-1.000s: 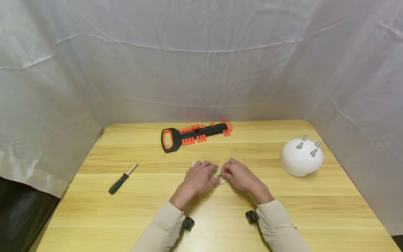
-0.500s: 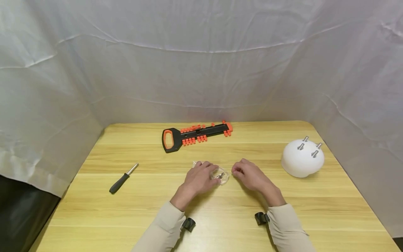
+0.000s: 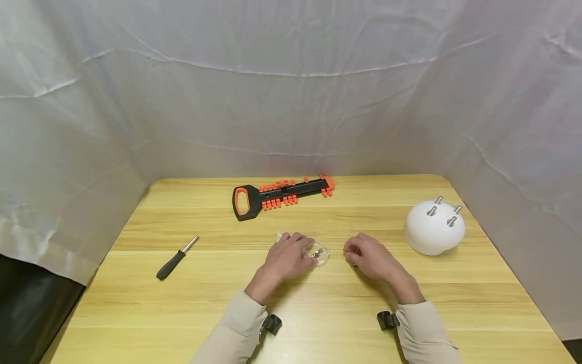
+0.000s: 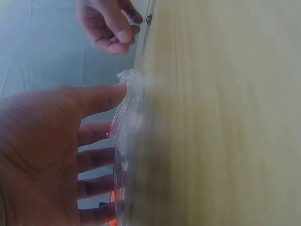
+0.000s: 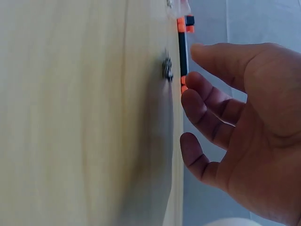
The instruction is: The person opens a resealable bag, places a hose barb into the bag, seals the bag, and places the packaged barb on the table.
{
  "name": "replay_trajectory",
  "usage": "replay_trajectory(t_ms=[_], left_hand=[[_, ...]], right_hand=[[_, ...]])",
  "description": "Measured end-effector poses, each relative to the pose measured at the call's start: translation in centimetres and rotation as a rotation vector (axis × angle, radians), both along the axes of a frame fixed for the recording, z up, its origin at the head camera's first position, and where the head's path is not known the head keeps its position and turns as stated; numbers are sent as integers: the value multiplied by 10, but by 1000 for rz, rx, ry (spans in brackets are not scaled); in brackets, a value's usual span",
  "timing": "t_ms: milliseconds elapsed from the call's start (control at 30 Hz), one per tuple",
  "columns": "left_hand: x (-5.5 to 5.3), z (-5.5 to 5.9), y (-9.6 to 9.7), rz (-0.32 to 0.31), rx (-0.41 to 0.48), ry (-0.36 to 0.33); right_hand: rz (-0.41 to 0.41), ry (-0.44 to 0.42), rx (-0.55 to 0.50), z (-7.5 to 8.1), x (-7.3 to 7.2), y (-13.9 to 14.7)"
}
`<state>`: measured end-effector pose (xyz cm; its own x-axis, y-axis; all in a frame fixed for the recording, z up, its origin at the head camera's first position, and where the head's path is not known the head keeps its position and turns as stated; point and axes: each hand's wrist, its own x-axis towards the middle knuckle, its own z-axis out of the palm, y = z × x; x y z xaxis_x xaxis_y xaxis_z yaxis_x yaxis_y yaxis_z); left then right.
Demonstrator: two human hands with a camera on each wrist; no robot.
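From the head view, the left hand point(image 3: 284, 255) is resting on a clear plastic bag point(image 3: 324, 259) mid-table, its palm hiding much of it. The bag's uncovered, rounded end is pointing right, towards the right hand point(image 3: 370, 257), and metal parts point(image 3: 317, 253) are showing through. The right hand is hovering just beside a small metal piece point(image 3: 354, 265) on the tabletop point(image 3: 318, 323). Out left, a black-handled tool point(image 3: 177, 258) is lying slantwise, its metal shaft aiming away from the person.

Over to the left wrist: the bag is appearing nearly edge-on, its visible length running along the tabletop. The thumb is pressing one end, and the left fingers are reaching straight out, spread apart, touching it.

On the right wrist, thumb and fingers are standing apart, loosely bent, gripping nothing. Near the fingertips, the metal piece is lying lengthwise along the wood, one end facing the bag.
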<state>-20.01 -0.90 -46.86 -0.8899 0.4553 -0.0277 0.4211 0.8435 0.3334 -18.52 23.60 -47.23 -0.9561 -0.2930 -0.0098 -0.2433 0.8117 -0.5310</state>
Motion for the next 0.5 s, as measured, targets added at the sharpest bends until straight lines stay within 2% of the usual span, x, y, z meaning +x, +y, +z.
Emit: replay_trajectory(t_ms=[500], left_hand=[[0, -1, 0, -7, 14, -8]], right_hand=[[28, -36, 37, -1, 9, 18]])
